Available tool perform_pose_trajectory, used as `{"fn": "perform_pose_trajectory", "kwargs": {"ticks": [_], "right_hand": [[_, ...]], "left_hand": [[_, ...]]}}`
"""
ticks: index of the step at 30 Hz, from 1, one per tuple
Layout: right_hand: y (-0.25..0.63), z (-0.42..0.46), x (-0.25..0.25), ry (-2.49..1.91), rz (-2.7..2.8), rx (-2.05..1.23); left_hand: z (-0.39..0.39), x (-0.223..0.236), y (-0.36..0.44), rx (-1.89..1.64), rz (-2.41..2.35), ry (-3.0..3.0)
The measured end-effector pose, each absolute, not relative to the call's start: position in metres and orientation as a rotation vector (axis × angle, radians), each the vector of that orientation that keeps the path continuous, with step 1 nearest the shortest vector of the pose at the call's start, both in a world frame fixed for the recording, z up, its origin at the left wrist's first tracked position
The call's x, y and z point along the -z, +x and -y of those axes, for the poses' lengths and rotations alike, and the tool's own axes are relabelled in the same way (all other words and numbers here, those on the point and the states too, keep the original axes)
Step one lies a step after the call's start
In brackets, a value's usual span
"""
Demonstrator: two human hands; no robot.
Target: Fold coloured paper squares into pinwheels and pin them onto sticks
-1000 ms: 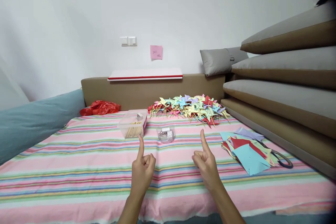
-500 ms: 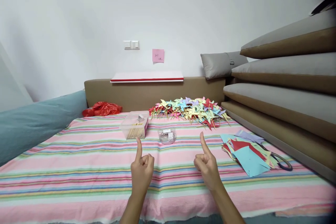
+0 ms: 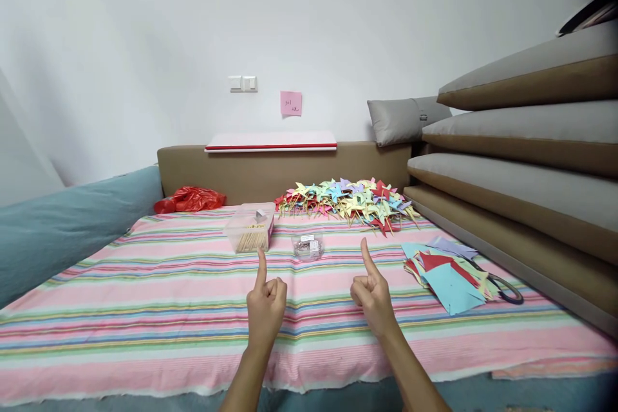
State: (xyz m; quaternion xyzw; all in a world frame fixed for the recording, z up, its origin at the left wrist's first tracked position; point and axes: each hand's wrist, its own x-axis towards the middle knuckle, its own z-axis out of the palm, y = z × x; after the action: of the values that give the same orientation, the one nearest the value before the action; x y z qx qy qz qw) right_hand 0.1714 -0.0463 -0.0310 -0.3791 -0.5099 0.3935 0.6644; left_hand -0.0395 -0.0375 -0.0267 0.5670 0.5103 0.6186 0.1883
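My left hand (image 3: 266,306) is raised above the striped cloth, its index finger pointing up and the other fingers curled in with nothing in them. My right hand (image 3: 374,299) mirrors it, index finger up and the rest folded shut, also holding nothing. Beyond the left fingertip stands a clear plastic box (image 3: 236,222) with many thin wooden sticks (image 3: 251,241). Between the hands, farther back, lies a small clear pack (image 3: 308,248) of dark little pieces with white labels. To the right of my right hand is a pile of coloured paper pieces (image 3: 454,286), with dark-handled scissors (image 3: 509,290) partly under it.
A heap of paper pinwheels (image 3: 355,199) on sticks lies at the back. A red plastic bag (image 3: 190,199) sits at back left. Stacked grey-brown cushions (image 3: 521,174) border the right side, a blue-grey bolster (image 3: 82,219) the left. The striped cloth (image 3: 159,309) covers the surface.
Both hands have moved slightly closer together, keeping the same pointing pose. The view has shifted a little. The objects on the cloth stay in place.
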Motion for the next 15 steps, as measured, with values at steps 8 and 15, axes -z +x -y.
{"fn": "perform_pose_trajectory", "kwargs": {"ticks": [8,15], "right_hand": [[0.17,0.048,0.008,-0.882,1.283,-0.85],[0.223,0.137,0.056,-1.318,1.75,-0.527]], "left_hand": [[0.043,-0.008,-0.063,-1.736,-1.432,1.716],[0.125,0.006,-0.14,-1.09,-1.533,2.278]]}}
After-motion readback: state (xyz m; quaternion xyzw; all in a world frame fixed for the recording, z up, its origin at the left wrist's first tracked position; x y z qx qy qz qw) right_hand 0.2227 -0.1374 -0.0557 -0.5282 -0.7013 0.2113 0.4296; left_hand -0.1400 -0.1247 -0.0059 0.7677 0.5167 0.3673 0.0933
